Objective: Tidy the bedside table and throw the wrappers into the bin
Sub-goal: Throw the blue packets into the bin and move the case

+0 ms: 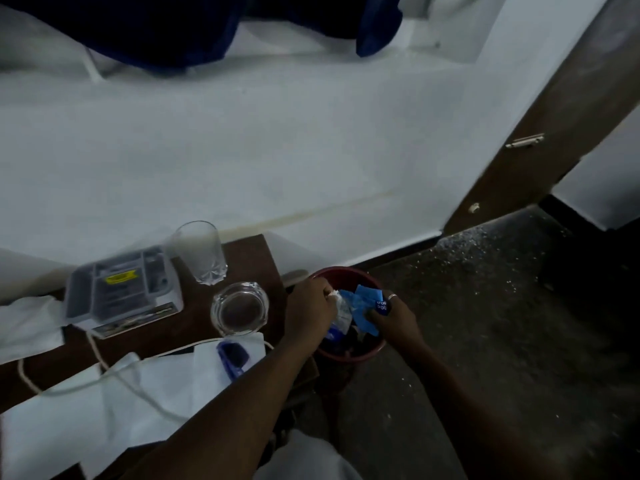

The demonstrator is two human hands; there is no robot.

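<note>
Head view shows two hands over the red bin (347, 270) beside the worktop (249, 258). Here the left hand (310, 308) pinches a white wrapper (343, 313), and the right hand (393, 320) grips a blue wrapper (363, 301). Both wrappers look light, thin and crinkly; an edge pinch seems enough, though they may cling to fingers.

Legible text: one item, partial only.

1. Blue wrapper (363, 301), pinched in the right hand (393, 322): white lower-case lettering on a dark blue patch beside the fingers, two short lines, turned away from the camera. Rounded characters resembling "e" and "a" are distinguishable; no whole word or brand can be confirmed.

2. Grey telephone (121, 292) on the bedside table (249, 261): yellow label (119, 278) with dark print, blurred, unreadable. Printed strip along its front edge, likewise unreadable.

3. White wrapper (343, 315), held in the left hand (310, 306): blue marking at the lower end, not legible.
</note>
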